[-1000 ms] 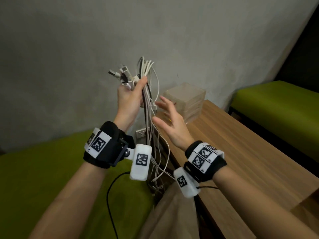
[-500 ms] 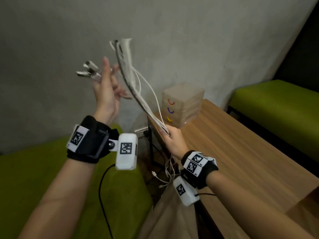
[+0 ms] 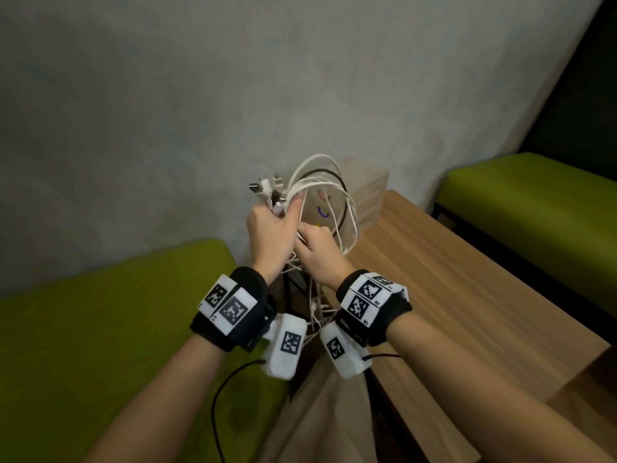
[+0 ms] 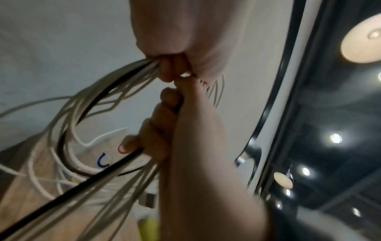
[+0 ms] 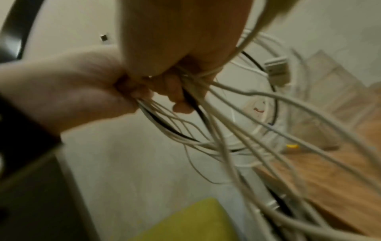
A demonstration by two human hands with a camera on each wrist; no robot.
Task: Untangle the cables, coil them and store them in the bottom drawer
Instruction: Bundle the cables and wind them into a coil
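Note:
A bundle of white cables with one black cable [image 3: 329, 182] stands as a loop in front of the small wooden drawer box [image 3: 369, 195]. My left hand [image 3: 283, 213] grips the bundle near its plug ends [image 3: 263, 188], which stick up above the fist. Right beside it and touching, my right hand [image 3: 310, 237] grips the same cables lower on the loop. The left wrist view shows both fists closed round the cables [image 4: 92, 106]. In the right wrist view the loose strands [image 5: 237, 133] trail down toward the floor.
The drawer box has red [image 3: 322, 195], purple [image 3: 322, 213] and yellow handles and sits at the far corner of a wooden table [image 3: 467, 295] against a grey wall. Green benches [image 3: 100, 329] stand at left and far right [image 3: 534, 195]. Slack cable hangs between my wrists.
My hands, spread apart with the bundle stretched between them, have come together. The left hand dropped, the right rose, and the cables now form a loop.

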